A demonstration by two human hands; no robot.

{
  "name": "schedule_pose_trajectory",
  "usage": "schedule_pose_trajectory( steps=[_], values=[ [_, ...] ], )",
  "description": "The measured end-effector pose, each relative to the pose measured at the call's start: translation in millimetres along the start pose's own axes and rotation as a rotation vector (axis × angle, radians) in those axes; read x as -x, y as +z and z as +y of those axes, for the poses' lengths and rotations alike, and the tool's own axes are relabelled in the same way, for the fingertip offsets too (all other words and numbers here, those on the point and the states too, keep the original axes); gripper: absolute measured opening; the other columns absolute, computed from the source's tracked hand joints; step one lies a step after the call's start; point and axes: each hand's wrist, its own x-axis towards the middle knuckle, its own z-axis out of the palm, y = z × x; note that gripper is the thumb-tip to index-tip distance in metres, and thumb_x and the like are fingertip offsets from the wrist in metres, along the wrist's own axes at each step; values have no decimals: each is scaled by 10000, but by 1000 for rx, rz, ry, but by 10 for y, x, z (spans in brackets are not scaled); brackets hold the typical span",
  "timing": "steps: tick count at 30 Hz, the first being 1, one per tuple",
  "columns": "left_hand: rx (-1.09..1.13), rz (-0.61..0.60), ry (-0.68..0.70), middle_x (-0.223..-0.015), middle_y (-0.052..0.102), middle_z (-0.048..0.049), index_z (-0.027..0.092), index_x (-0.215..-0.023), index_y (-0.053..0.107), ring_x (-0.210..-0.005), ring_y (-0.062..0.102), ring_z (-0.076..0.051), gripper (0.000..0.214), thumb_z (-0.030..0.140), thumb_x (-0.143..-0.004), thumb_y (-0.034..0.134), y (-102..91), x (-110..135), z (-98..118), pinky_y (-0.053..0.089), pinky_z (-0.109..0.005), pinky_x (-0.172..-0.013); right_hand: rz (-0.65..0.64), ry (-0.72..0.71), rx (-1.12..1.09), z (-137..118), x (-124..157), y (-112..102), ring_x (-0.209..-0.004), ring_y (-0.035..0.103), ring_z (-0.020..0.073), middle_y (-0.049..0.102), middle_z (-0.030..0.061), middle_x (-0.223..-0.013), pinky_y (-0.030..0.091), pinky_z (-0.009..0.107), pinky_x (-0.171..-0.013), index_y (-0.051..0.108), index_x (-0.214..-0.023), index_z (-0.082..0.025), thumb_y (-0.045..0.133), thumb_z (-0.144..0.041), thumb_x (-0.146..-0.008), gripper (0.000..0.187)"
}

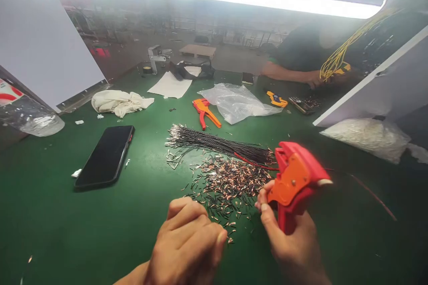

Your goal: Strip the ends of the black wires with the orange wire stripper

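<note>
My right hand (294, 236) is wrapped round the grip of a red and orange wire stripper (296, 182), its head raised above the table. My left hand (190, 242) is closed, knuckles up, left of the stripper; whatever lies inside its fingers is hidden. Beyond the hands, a heap of short black and copper wire offcuts (230, 178) covers the middle of the green table (160, 160). Behind the heap lies a bundle of black wires (217, 140) with metal terminals at its left end. A red wire (250, 160) stretches across the heap and passes behind the stripper.
At left lie a black phone (105, 156), a white cloth (120, 101) and a clear plastic bottle (36, 118). Farther back are a second wire stripper (205, 113) and a plastic bag (237, 100). A co-worker's arm (290, 72) is at the back right, by yellow wires (344, 51).
</note>
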Motion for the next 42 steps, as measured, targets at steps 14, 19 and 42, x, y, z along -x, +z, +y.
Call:
schedule_pose_trajectory(
  steps=[14, 19, 42],
  values=[
    [197, -28, -79, -615, 608, 25, 213, -800, 575, -615, 497, -143, 194, 35, -855, 522, 154, -5, -107, 335, -343, -698, -370, 158, -504, -178, 23, -4, -817, 616, 155, 672, -21, -895, 498, 256, -791, 654, -1022, -306, 690, -461, -884, 210],
    [328, -15, -143, -583, 522, 41, 208, -744, 546, -605, 452, -134, 171, 105, -881, 536, 177, 2, -99, 329, -342, -694, -536, 350, -652, -155, 109, 18, -785, 576, 148, 681, 2, -871, 479, 256, -784, 702, -1040, -263, 785, -491, -795, 345],
    [481, 45, -425, -624, 558, 25, 217, -652, 582, -676, 489, -153, 347, 302, -984, 531, -137, -128, -217, 372, -322, -659, -721, 468, -1073, -95, 12, -15, -692, 643, 164, 634, -6, -797, 553, 331, -657, 665, -1033, -207, 775, -280, -775, 290]
  ],
)
